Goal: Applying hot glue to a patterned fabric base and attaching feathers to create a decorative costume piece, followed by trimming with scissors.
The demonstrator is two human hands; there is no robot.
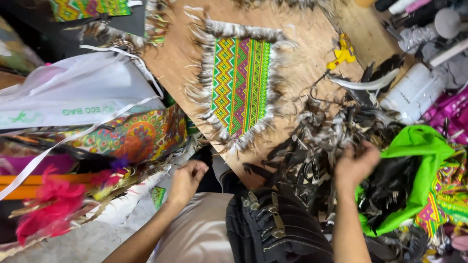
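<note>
My right hand (355, 164) reaches into a heap of dark brown and speckled feathers (312, 146) on the wooden table (175, 63), its fingers curled among them. Whether it grips any feather is hard to tell. My left hand (186, 179) hovers lower left, fingers loosely closed, next to a patterned cloth edge, with nothing clearly in it. A pointed panel of green, pink and yellow zigzag cloth (240, 83), fringed all round with pale feathers, lies flat on the table between and beyond my hands.
A white cloth bag (73, 92) and colourful patterned fabric (136, 134) lie left, with pink feathers (48, 204) below. A bright green cloth (419, 151) holding black feathers sits right. A yellow tool (342, 54), a white bottle (414, 92) and a black bag (278, 229) are nearby.
</note>
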